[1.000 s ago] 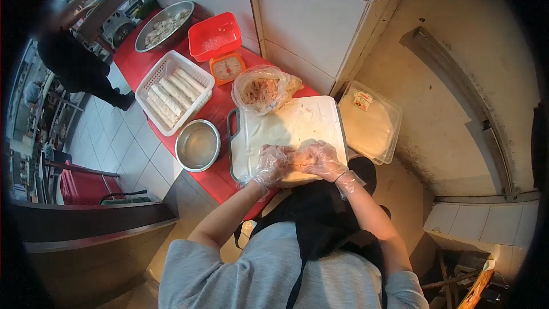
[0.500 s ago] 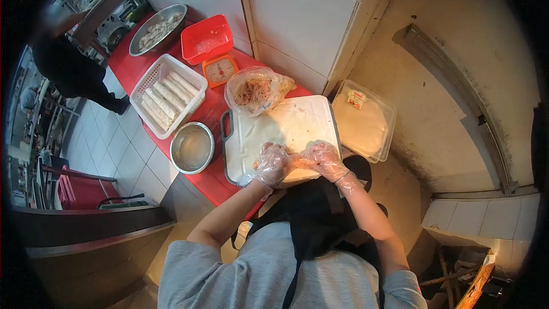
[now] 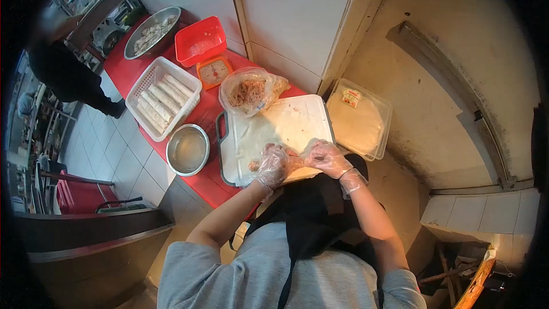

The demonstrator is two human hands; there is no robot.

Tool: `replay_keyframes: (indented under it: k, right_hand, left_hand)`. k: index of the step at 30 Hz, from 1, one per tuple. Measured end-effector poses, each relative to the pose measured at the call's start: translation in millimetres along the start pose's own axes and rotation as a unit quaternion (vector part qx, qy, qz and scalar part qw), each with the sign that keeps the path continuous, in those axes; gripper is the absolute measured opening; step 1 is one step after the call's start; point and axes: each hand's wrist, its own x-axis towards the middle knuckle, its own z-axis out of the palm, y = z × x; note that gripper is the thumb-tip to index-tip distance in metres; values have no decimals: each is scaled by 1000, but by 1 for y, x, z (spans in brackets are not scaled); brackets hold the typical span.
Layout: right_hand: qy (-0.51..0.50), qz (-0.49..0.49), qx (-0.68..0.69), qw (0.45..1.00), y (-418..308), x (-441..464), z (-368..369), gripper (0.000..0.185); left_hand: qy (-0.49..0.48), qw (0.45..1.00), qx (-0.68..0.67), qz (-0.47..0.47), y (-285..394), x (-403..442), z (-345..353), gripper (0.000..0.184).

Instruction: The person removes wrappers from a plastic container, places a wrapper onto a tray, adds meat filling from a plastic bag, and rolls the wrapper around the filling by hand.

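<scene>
Both my hands wear clear plastic gloves and work at the near edge of a white cutting board (image 3: 309, 114). A pale thin wrapper sheet (image 3: 251, 137) lies on the board's left part. My left hand (image 3: 274, 163) curls round reddish minced filling (image 3: 295, 163), with a lump of it showing at the left side of the hand. My right hand (image 3: 329, 159) is closed on the other end of the filling, its fingers partly hidden. A clear plastic bag of filling (image 3: 249, 92) sits open just beyond the board.
On the red table (image 3: 211, 183) stand a metal bowl of liquid (image 3: 188, 150), a white basket (image 3: 143, 88) of white rolls, an orange scale (image 3: 214, 71), a red tub (image 3: 200, 41) and a large metal basin (image 3: 153, 33). A clear container (image 3: 357, 120) is at right. A person (image 3: 63, 68) stands far left.
The right hand has shifted slightly right, and more filling shows between the hands and left of the left hand. The whole view has moved slightly.
</scene>
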Motion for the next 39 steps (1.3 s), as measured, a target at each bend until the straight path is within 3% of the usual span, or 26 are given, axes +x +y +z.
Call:
replay_keyframes:
  k: [5, 10, 13, 20, 23, 25, 27, 28, 29, 32, 34, 35, 38, 39]
  right_hand:
    - [54, -53, -185, 980, -25, 6, 7, 34]
    - [27, -89, -171, 981, -10, 3, 2, 34]
    - [27, -83, -197, 976, -9, -2, -3, 31]
    - [9, -66, -174, 982, 3, -11, -7, 32]
    - [-15, -19, -151, 988, -4, -11, -10, 46]
    - [21, -25, -175, 984, -3, -9, -10, 59]
    - [0, -10, -202, 979, -15, -3, -17, 76]
    - [-16, -28, -222, 975, -25, 2, -16, 75]
    - [-32, -49, -240, 969, -35, 13, -10, 73]
    - [-44, -107, -232, 966, -40, 35, 30, 57]
    - [-56, -119, -215, 968, -40, 44, 57, 48]
    - [-60, -112, -239, 962, -37, 50, 70, 32]
    - [-88, -88, -240, 963, -36, 54, 71, 23]
    - [-75, -90, -239, 964, -39, 53, 70, 23]
  left_hand:
    - [52, 998, 9, 28, 9, 8, -2, 8]
    - [18, 999, -38, 20, 21, 13, -15, 16]
    - [-7, 1000, 21, 7, 50, 23, -36, 33]
    - [14, 998, 39, 42, 6, 4, 25, 50]
    - [40, 995, 49, 73, -31, -19, 22, 53]
    - [75, 992, 55, 85, -56, -42, 19, 56]
    - [36, 995, 55, 79, -65, -49, -10, 61]
    - [18, 995, 55, 76, -62, -49, -26, 63]
    - [-20, 998, 63, -3, -54, -51, -44, 69]
    - [50, 998, 15, 19, -55, -54, -36, 75]
    - [-29, 995, 29, -87, -45, -54, -37, 75]
    - [-67, 987, 35, -139, -43, -54, -40, 75]
    - [10, 988, -94, -121, -51, -66, -44, 79]
    - [4, 990, -81, -118, -55, -69, -46, 81]
